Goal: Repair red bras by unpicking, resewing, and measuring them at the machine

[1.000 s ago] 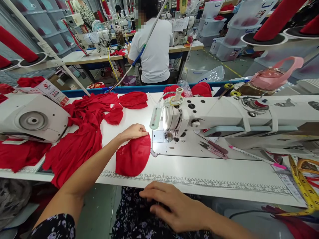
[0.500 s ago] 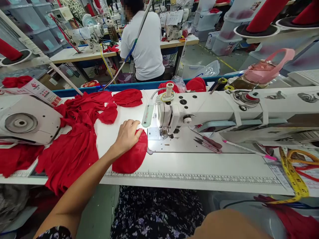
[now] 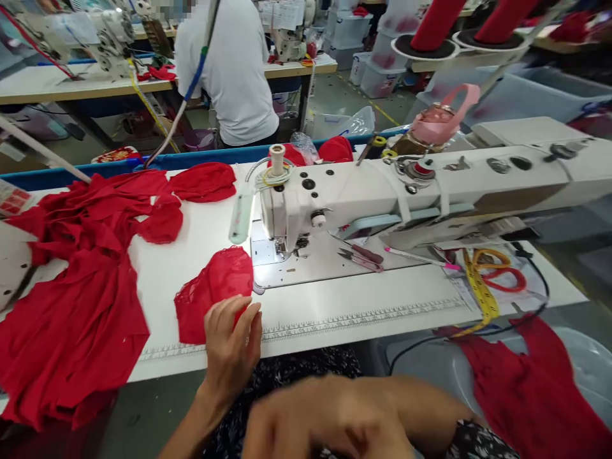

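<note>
A red fabric piece with a lacy edge (image 3: 213, 280) lies on the white table (image 3: 306, 312), left of the needle area of the sewing machine (image 3: 335, 197). My left hand (image 3: 233, 335) rests on its lower right edge, fingers bent and close together, the fingertips partly on the cloth; whether they pinch it does not show. Close to the camera, over my lap, my right hand (image 3: 329, 417) is blurred, and what its fingers hold, if anything, cannot be made out. A large heap of red cloth (image 3: 86, 274) covers the table's left side.
Dark-handled snips (image 3: 361, 257), a pink pen (image 3: 423, 257), orange scissors (image 3: 504, 279) and a yellow tape measure (image 3: 478, 287) lie at the right. Red cloth (image 3: 535, 376) hangs over a clear bin below. A person in white (image 3: 229, 70) sits beyond the table.
The view has swung right. My left hand has moved from the cloth's upper part to its lower edge. My right hand has come into view. The cloth's lacy edge now shows.
</note>
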Demonstrator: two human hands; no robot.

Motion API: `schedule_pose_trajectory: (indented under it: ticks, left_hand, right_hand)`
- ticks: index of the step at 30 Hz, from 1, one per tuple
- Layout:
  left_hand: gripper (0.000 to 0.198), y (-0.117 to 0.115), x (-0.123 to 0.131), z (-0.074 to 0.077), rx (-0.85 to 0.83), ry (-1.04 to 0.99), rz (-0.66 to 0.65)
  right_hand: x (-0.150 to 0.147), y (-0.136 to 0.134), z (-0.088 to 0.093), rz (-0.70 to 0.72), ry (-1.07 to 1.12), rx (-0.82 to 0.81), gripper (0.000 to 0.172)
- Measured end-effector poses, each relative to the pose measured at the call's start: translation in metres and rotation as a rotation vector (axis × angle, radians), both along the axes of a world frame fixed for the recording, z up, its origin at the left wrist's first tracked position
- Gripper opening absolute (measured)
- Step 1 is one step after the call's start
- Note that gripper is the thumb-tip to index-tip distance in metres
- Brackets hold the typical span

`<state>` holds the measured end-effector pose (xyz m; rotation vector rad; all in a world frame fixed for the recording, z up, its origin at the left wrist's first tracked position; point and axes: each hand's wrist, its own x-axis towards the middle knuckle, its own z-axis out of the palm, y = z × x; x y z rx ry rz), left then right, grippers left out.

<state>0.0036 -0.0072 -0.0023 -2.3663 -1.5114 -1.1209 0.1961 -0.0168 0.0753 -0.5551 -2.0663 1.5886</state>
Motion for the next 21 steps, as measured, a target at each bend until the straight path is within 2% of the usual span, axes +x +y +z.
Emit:
schedule_pose_trajectory:
  ticks: [2,4,7,9,11,12,14,18,21]
  left_hand:
    - [0.032,-0.005,0.000,-0.006,0.021,0.016,-0.020]
    - [0.032,-0.007,0.000,-0.010,0.020,0.042,-0.034]
    - [0.032,-0.008,0.000,-0.015,0.039,0.065,-0.033]
    - [0.032,-0.007,0.001,-0.017,0.054,0.075,-0.034]
    - [0.032,-0.006,0.002,-0.019,0.070,0.085,-0.035]
    - [0.033,-0.006,0.003,-0.020,0.077,0.090,-0.036]
    - [0.032,-0.006,0.003,-0.021,0.080,0.097,-0.038]
    - [0.028,-0.006,0.002,-0.024,0.060,0.102,-0.036]
    - [0.027,-0.007,0.001,-0.024,0.037,0.092,-0.035]
  right_hand:
    - [0.008,0.010,-0.002,-0.121,0.010,0.106,0.023]
    - [0.023,0.022,-0.012,-0.366,-0.097,0.227,0.020]
    - [0.060,0.045,-0.038,-0.743,-0.376,0.356,0.019]
    - [0.089,0.064,-0.052,-0.967,-0.566,0.509,0.021]
    - [0.116,0.084,-0.059,-1.091,-0.891,0.612,0.027]
    - [0.127,0.093,-0.061,-1.109,-1.050,0.634,0.031]
    - [0.143,0.109,-0.061,-1.093,-1.228,0.628,0.035]
    - [0.154,0.133,-0.057,-0.921,-1.323,0.612,0.027]
    - [0.154,0.140,-0.057,-0.820,-1.363,0.640,0.024]
